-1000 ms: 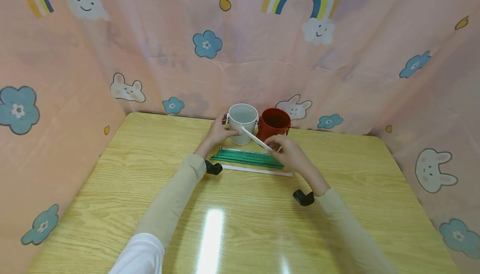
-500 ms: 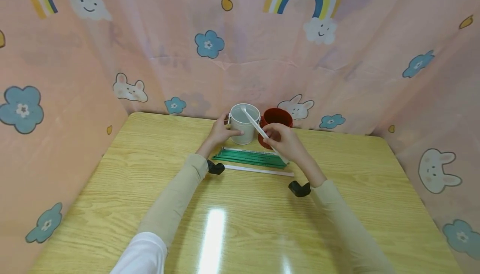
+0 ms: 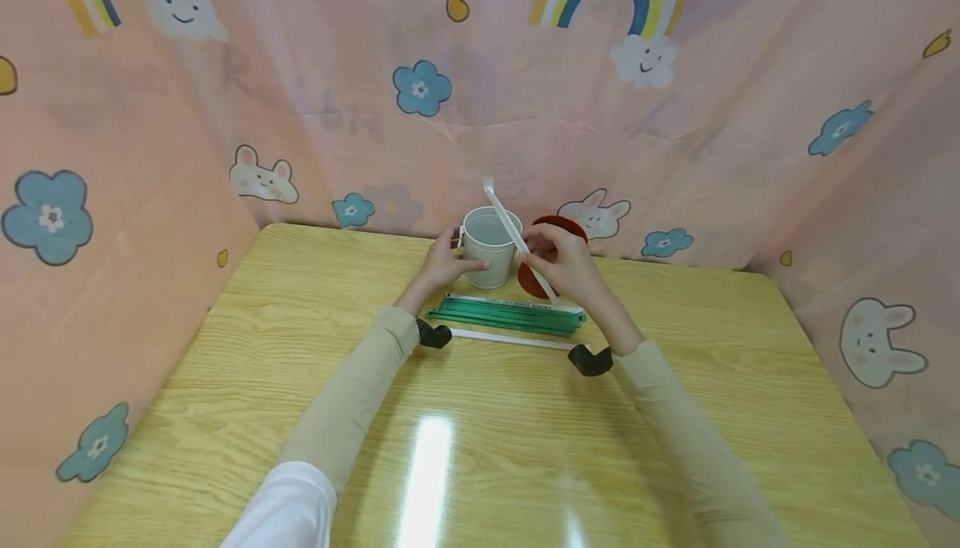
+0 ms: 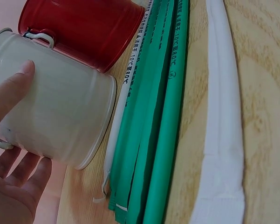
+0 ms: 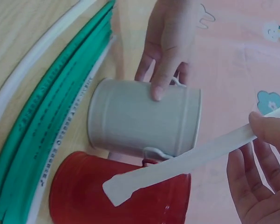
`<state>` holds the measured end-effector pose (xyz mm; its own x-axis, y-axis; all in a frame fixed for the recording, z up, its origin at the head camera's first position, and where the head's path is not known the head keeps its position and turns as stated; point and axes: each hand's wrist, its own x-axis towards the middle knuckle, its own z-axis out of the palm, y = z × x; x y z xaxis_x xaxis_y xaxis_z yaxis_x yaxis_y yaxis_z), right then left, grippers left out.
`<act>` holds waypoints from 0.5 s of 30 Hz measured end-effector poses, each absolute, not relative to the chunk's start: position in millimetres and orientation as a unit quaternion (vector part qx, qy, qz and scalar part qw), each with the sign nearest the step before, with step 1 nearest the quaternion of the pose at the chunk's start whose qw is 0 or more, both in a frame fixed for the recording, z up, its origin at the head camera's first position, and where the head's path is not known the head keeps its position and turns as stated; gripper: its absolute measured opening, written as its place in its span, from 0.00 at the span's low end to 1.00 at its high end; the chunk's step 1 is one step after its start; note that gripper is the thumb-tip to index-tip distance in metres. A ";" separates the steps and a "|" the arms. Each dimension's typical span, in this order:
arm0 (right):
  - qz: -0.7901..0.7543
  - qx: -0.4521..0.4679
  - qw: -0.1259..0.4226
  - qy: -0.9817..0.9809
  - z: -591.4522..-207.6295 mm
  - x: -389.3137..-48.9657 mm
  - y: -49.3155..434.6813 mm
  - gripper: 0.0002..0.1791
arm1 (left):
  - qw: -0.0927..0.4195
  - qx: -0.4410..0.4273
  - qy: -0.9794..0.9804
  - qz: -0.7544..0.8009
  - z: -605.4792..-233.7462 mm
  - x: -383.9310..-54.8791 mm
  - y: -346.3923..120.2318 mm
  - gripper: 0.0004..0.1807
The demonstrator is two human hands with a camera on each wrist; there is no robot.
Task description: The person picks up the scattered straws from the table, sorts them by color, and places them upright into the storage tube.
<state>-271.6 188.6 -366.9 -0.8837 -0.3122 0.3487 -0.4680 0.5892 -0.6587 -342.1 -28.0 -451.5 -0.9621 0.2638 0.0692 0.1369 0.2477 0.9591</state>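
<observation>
So the left hand (image 3: pixel 441 264) has hold of the white bucket (image 3: pixel 486 271), thumb pressed on the side wall, the other fingers bent round by one handle, the grip only as wide as the curve it's on. Bucket's upright at the back of the table (image 3: pixel 225 414), just in front of the pink curtain (image 3: pixel 337 56). The right hand (image 3: pixel 564 263) has a long white stick (image 3: pixel 505 221) pinched pretty much closed between thumb and fingers, somewhere around its middle. It's held up at a slant, the top end showing past the bucket's rim and the lower end over the red bucket (image 5: pixel 116 191). Can't tell if the stick touches either one. The red bucket sits right beside the white one, partly behind the right hand in the head view. In front there's a bunch of green sticks (image 3: pixel 506 317) with printing on them, and another white stick (image 3: pixel 510 338) lies nearer the person.
</observation>
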 end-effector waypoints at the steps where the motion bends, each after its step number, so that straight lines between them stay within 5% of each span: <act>1: 0.398 0.219 0.102 -0.885 -365.8 -272.5 187.4 0.16 | 0.052 0.127 0.789 0.599 -451.7 -342.2 -27.9 0.47; 15: 0.443 0.195 0.151 -0.862 -355.0 -282.7 174.5 0.15 | 0.050 0.131 0.792 0.594 -454.7 -344.5 -27.8 0.46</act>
<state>-282.7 174.5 -355.0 -0.8786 -0.2014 0.4329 -0.4692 0.5319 -0.7049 -344.5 -27.8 -454.7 -0.9608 0.2663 0.0771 0.1488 0.2607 0.9539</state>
